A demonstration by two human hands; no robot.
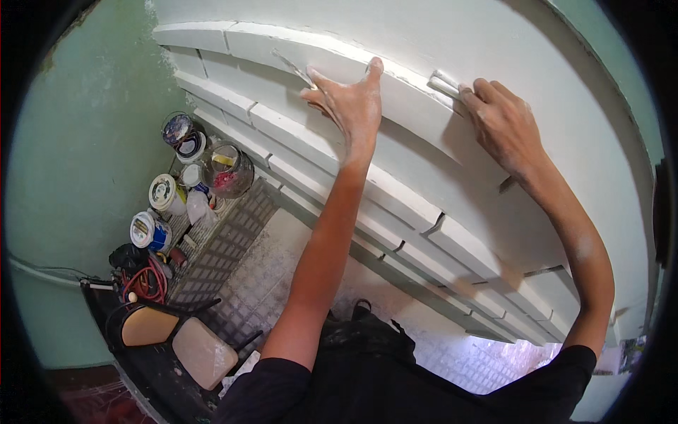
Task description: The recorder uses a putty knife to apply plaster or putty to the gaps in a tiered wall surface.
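My left hand (346, 102) reaches up to the top white ledge (296, 53), its thumb spread upward against the ledge's edge. A thin, pale flat-bladed scraper (288, 67) sticks out from between its fingers, seen nearly edge-on; its handle is hidden. Further right, my right hand (505, 124) is closed around a small putty knife (445, 85). That knife's pale, smeared blade lies at the ledge's upper edge, close to the white wall (424, 35). White powder or paste marks both hands and the right forearm.
Several stepped white ledges with block-like gaps (409, 198) run below my hands. At the left stand paint buckets (167, 194), a clear round container (227, 169) and red cables (145, 279) beside a green wall (92, 141). A chair (205, 353) is lower left; the tiled floor (261, 261) looks dusty.
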